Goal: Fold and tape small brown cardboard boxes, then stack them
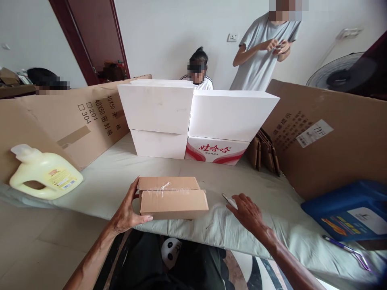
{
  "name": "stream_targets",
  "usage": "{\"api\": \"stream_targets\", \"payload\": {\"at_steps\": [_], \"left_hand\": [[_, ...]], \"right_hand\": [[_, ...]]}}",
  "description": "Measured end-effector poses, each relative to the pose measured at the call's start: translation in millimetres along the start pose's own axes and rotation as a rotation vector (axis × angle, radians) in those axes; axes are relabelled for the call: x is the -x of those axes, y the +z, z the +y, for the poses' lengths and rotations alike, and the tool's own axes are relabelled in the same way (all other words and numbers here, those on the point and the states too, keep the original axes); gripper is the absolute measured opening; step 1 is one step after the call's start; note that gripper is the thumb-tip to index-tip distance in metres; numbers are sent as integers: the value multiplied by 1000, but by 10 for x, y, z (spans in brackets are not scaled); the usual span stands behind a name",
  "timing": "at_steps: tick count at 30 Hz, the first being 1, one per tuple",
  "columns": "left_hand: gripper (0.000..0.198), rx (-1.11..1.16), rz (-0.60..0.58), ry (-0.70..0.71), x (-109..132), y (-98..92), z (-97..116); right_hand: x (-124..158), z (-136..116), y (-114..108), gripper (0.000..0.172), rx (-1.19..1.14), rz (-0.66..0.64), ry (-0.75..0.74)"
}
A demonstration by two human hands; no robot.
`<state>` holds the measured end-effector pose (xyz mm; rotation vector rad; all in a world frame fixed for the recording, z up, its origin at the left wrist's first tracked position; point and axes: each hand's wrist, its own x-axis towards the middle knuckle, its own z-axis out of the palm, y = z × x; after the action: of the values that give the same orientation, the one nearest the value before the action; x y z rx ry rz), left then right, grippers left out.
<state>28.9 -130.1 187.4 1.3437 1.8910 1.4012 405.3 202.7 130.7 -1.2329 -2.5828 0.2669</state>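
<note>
Head view: the left hand grips the left end of a cardboard box lying mid-cloth. At its 3 o'clock the right hand lies with fingers stretched loose, tips touching a small cutter. White boxes stand at 12, a cream jug at 9.

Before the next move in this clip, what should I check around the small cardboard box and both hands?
1. Left hand grips the small cardboard box at its left end: ok.
2. Box lies flat on the pale cloth: ok.
3. Clear tape across the box top unbroken: cannot tell.
4. Right hand open and empty on the cloth: ok.
5. Small tool touched by that hand: cannot tell.
</note>
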Motion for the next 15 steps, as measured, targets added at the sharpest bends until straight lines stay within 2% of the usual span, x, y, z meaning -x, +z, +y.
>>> {"api": "stream_targets", "payload": {"at_steps": [3, 6, 9, 12, 15], "left_hand": [[138, -6, 18, 22, 29, 23, 16], [137, -31, 37, 51, 31, 34, 69], [138, -66, 55, 79, 19, 26, 137], [138, -96, 57, 101, 4, 11, 195], [137, -115, 54, 117, -7, 10, 237]], "right_hand": [[113, 199, 56, 8, 92, -54, 1], [159, 213, 91, 15, 69, -43, 12], [120, 142, 32, 19, 36, -20, 38], [60, -92, -218, 24, -120, 35, 43], [61, -578, -642, 34, -423, 72, -49]]}}
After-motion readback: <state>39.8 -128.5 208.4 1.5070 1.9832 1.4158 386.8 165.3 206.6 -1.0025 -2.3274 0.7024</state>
